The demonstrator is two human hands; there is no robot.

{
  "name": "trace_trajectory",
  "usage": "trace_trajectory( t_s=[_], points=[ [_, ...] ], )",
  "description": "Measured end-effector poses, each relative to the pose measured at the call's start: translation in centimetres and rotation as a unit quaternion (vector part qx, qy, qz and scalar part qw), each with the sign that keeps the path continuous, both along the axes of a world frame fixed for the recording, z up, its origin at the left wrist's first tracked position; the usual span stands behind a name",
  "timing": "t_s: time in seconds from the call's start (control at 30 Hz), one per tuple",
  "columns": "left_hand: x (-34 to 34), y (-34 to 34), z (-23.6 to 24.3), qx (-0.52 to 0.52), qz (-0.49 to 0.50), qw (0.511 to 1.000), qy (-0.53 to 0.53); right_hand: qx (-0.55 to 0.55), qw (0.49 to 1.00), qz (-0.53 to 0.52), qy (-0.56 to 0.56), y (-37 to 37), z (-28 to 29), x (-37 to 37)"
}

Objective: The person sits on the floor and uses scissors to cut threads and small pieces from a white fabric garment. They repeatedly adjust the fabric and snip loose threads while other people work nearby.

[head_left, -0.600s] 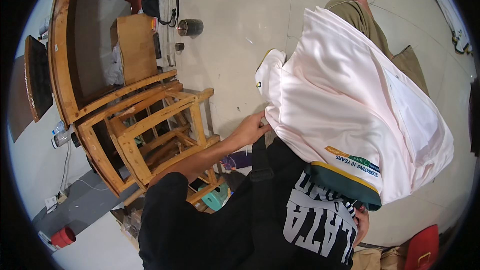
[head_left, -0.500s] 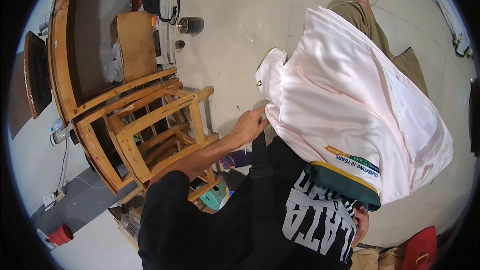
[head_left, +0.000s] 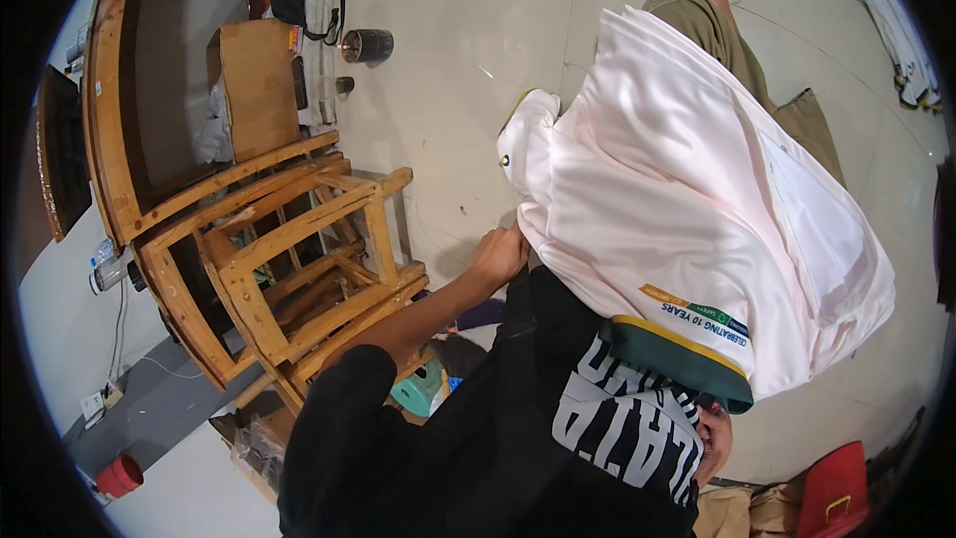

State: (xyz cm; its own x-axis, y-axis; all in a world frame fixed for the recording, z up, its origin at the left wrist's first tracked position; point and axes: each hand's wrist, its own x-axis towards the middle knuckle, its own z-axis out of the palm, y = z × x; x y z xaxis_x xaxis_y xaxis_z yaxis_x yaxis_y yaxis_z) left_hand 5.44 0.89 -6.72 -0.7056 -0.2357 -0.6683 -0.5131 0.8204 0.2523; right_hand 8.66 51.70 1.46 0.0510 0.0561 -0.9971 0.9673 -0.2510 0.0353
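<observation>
We are pinching the edge of a pale-pink satiny fabric garment point(head_left: 657, 169) over a khaki-trousered leg point(head_left: 712, 35) with our nearly closed left hand point(head_left: 501, 254), our half-hidden right hand's grip point(head_left: 713, 443) being unclear, dark-green cloth trim point(head_left: 677, 361) seemingly attached, remaining work indiscernible.

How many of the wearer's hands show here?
2: left hand at the left edge of the white garment; right hand just below its green band. Both are partly hidden.
</observation>
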Motion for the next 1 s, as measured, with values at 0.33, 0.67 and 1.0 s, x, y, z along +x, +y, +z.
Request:
trace_trajectory(
  t_s=[0.33, 0.67, 1.0],
  points=[
    [2.7, -1.4, -5.0, 0.006, -0.011, 1.000, 0.025, -0.054, 0.999, 0.000, 0.000, 1.7, -2.3, 1.6],
    [5.1, -2.6, -7.5, -0.054, -0.011, 0.998, 0.015, -0.008, 1.000, 0.024, -0.019, 4.2, -4.9, 4.0],
    [3.7, -3.1, -4.6, -0.041, 0.094, 0.994, 0.049, 0.055, 0.986, -0.143, 0.062, 0.7, -5.0, 9.6]
  ],
)
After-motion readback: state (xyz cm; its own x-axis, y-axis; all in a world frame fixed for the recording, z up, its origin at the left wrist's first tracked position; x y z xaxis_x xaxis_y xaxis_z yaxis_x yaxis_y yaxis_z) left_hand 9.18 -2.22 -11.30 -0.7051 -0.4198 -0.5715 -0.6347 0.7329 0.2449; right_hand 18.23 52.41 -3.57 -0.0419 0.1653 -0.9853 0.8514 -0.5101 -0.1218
